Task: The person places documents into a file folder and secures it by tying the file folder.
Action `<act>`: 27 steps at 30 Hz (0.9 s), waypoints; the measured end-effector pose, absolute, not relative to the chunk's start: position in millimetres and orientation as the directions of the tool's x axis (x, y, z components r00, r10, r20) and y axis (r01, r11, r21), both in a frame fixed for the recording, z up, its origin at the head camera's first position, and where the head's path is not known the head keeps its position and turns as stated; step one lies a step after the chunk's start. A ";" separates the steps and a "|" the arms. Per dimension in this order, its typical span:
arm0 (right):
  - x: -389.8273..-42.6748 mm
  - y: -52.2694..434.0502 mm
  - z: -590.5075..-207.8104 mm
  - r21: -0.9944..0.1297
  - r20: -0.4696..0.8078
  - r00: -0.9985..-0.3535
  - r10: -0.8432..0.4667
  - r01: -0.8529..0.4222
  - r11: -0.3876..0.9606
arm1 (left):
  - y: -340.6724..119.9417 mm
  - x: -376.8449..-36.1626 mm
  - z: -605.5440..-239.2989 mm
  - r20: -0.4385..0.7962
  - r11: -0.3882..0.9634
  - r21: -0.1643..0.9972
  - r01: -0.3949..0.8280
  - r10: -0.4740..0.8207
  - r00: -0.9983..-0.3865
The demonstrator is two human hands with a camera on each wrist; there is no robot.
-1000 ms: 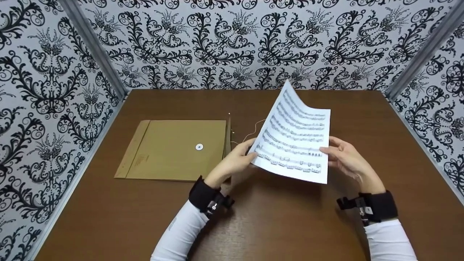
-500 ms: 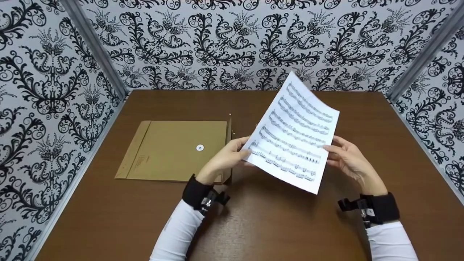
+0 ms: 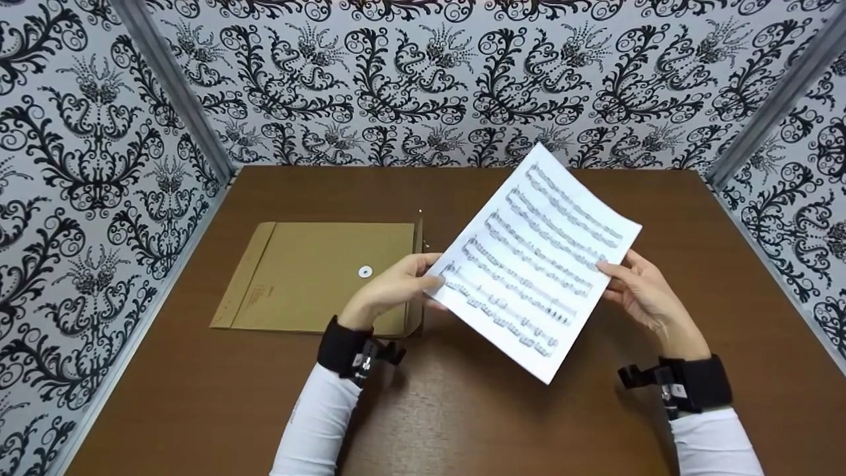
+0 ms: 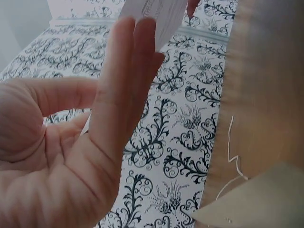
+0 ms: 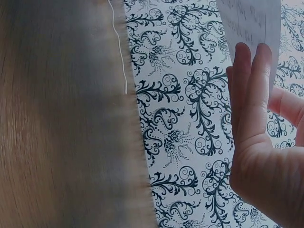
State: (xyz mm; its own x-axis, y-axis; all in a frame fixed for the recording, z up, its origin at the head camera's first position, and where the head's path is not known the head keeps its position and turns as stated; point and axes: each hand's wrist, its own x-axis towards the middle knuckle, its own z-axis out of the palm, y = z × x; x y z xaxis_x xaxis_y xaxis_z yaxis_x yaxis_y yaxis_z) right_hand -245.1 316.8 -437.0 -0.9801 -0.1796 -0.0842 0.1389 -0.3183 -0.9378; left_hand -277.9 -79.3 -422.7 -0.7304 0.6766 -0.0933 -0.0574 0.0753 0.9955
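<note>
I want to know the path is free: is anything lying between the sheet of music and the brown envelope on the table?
Nothing visible lies between them except the left hand itself, which holds the sheet of music by its left edge right over the open end of the envelope. The right hand steadies the opposite edge.

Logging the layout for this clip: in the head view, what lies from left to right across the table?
Brown envelope → its white button → left hand → sheet of music → right hand. Each hand holds one side edge of the sheet, lifted off the table.
</note>
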 end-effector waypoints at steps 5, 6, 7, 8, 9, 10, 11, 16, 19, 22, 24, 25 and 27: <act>-244.9 318.4 -438.1 -0.932 -0.073 -0.985 -0.155 0.122 -0.340 | -86.4 -281.3 -425.6 -0.122 0.084 0.993 -0.088 0.682 -0.722; -244.8 318.9 -438.0 -0.932 -0.071 -0.986 -0.151 0.120 -0.341 | -87.4 -281.7 -425.7 -0.126 0.083 0.992 -0.095 0.682 -0.721; -244.7 319.4 -437.7 -0.933 -0.068 -0.986 -0.150 0.116 -0.342 | -88.3 -282.0 -425.8 -0.130 0.084 0.991 -0.100 0.680 -0.721; -244.7 320.2 -437.4 -0.932 -0.065 -0.986 -0.151 0.114 -0.344 | -89.3 -282.4 -426.0 -0.133 0.083 0.991 -0.104 0.680 -0.721; -244.7 320.9 -437.1 -0.931 -0.060 -0.987 -0.152 0.110 -0.349 | -90.3 -282.9 -426.2 -0.133 0.082 0.991 -0.106 0.681 -0.720; -244.7 321.6 -436.7 -0.930 -0.056 -0.987 -0.152 0.107 -0.352 | -91.3 -283.5 -426.6 -0.133 0.082 0.991 -0.106 0.681 -0.720; -244.6 322.3 -436.3 -0.930 -0.053 -0.987 -0.152 0.105 -0.353 | -92.4 -284.2 -427.0 -0.133 0.083 0.991 -0.105 0.679 -0.722; -244.6 325.6 -434.8 -0.926 -0.059 -0.989 -0.138 0.106 -0.363 | -98.6 -286.0 -426.9 -0.128 0.117 0.991 -0.066 0.660 -0.740; -245.1 327.1 -434.4 -0.928 -0.074 -0.990 -0.124 0.114 -0.354 | -101.4 -286.1 -425.3 -0.139 0.146 0.988 -0.058 0.644 -0.753; -246.1 328.2 -434.5 -0.936 -0.085 -0.989 -0.119 0.120 -0.332 | -103.5 -287.3 -425.5 -0.155 0.160 0.985 -0.067 0.639 -0.754; -246.4 328.9 -435.1 -0.942 -0.087 -0.989 -0.121 0.121 -0.313 | -104.4 -287.9 -425.9 -0.163 0.161 0.984 -0.075 0.644 -0.748; -246.5 329.1 -435.5 -0.945 -0.087 -0.988 -0.125 0.122 -0.305 | -104.8 -288.2 -426.3 -0.167 0.162 0.984 -0.080 0.647 -0.744; -246.7 329.4 -436.4 -0.949 -0.086 -0.987 -0.138 0.123 -0.291 | -105.4 -288.9 -427.5 -0.171 0.162 0.983 -0.084 0.653 -0.738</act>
